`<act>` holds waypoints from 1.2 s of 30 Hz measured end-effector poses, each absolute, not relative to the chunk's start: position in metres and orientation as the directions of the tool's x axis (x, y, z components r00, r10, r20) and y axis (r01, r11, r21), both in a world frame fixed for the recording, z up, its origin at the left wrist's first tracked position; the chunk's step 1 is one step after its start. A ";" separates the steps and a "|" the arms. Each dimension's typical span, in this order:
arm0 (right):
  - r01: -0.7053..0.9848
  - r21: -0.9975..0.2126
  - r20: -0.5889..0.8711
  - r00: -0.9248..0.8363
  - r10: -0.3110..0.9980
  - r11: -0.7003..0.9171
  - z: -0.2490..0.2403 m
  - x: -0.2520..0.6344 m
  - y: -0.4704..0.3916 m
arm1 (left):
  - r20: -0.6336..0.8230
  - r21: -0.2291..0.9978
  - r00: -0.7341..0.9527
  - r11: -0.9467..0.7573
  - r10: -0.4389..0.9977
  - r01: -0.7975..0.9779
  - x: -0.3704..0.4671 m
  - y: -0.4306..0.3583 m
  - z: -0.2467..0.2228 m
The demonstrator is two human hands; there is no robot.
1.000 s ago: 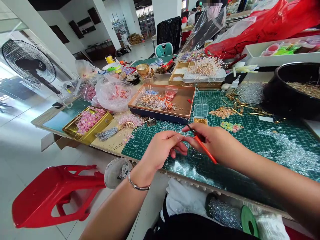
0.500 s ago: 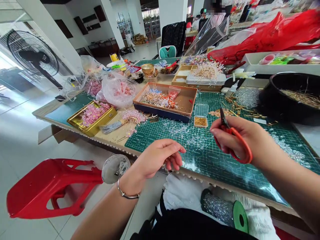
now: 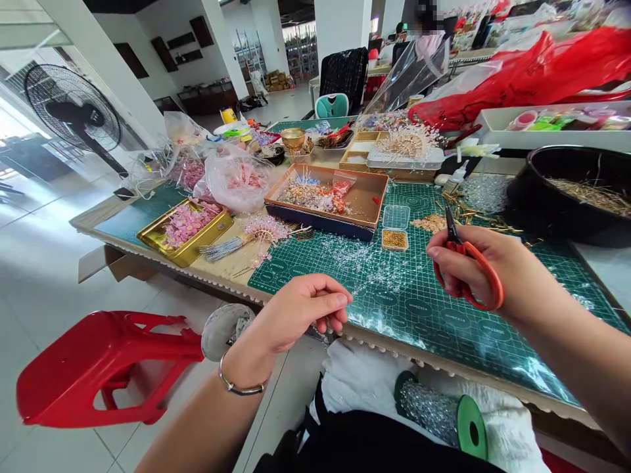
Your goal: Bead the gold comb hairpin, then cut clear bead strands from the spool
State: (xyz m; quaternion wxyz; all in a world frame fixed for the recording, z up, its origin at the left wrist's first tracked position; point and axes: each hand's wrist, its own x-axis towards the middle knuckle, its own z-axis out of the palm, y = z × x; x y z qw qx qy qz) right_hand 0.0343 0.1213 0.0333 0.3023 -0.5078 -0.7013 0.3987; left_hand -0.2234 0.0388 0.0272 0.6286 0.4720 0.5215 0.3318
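My right hand (image 3: 486,263) grips a pair of scissors (image 3: 486,269) with red-orange handles, their dark blades pointing up and away over the green cutting mat (image 3: 434,322). Over the mat's front edge, my left hand (image 3: 308,305) is closed with curled fingers and the thumb against them. Anything between those fingers is too small or hidden to make out. Clear beads (image 3: 365,259) lie scattered on the mat between the hands. Behind them stands a small clear box of gold beads (image 3: 395,240) with its lid up.
An orange-brown box (image 3: 367,197) holds beaded pieces. Left of it are a gold tin (image 3: 185,253) of pink flowers and a plastic bag (image 3: 231,177). A black bowl (image 3: 547,197) stands right. A red stool (image 3: 83,368), a bin (image 3: 221,335) and a spool (image 3: 438,414) sit below table height.
My right hand has moved slightly right with the scissors, blades still up. My left hand has drawn a little to the left, and its fingers have curled closer together.
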 end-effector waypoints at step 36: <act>0.812 -0.241 -0.163 -0.574 0.802 0.531 0.020 -0.027 0.117 | -0.239 0.971 0.066 0.238 0.969 0.023 -0.206 0.098 0.015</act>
